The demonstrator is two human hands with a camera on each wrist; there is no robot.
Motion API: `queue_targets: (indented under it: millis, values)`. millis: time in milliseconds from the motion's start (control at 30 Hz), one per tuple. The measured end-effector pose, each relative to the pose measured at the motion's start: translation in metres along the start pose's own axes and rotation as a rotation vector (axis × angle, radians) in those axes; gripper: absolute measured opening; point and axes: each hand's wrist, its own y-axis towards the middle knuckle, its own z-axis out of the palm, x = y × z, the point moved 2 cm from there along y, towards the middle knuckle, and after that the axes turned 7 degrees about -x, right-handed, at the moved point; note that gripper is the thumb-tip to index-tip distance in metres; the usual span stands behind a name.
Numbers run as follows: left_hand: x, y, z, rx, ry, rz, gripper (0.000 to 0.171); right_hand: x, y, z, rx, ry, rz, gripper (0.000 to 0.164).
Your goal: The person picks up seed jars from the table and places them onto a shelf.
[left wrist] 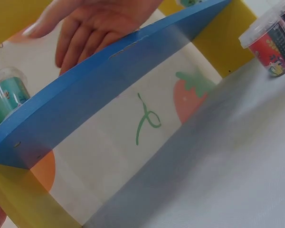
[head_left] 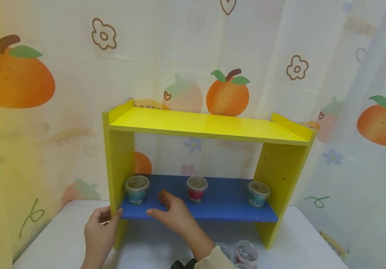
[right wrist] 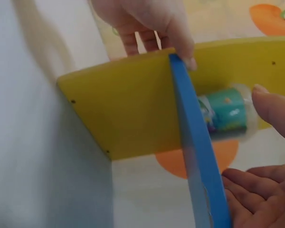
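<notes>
Three tubs (head_left: 137, 195) are sitting on the blue shelf (head_left: 228, 205), seemingly done; more tubs (head_left: 247, 253) are resting unshelved at the right hand (head_left: 176, 216)'s four o'clock. That hand is reaching uncurled, empty, one shelved tub at its ten o'clock; the left hand (head_left: 100, 231) is gripping the yellow panel (head_left: 122, 157).

Right fingers (head_left: 167, 198) outstretched, thumb (head_left: 156, 214) apart

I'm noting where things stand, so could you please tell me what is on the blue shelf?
On the blue shelf stand a teal left tub, a red middle tub and a teal right tub. The patch behind the right hand is covered and cannot be seen.
</notes>
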Motion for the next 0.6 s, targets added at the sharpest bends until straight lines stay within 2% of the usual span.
queue_targets:
  millis: [100,233,400,600]
  values:
    - [0.000,0.000,0.000,0.005,0.008,0.004,0.035,-0.006,-0.006,-0.013,0.041,0.003,0.004,0.074]
    - [0.000,0.001,0.000,0.008,0.008,0.006,0.035,-0.014,-0.016,-0.028,0.056,0.006,-0.015,0.066]
    - [-0.001,0.002,0.001,0.004,0.008,0.004,0.035,-0.022,-0.029,-0.045,0.042,-0.022,-0.050,0.061]
    - [-0.001,0.000,0.001,0.006,0.022,-0.020,0.036,-0.037,-0.043,-0.071,0.006,-0.058,-0.022,0.059]
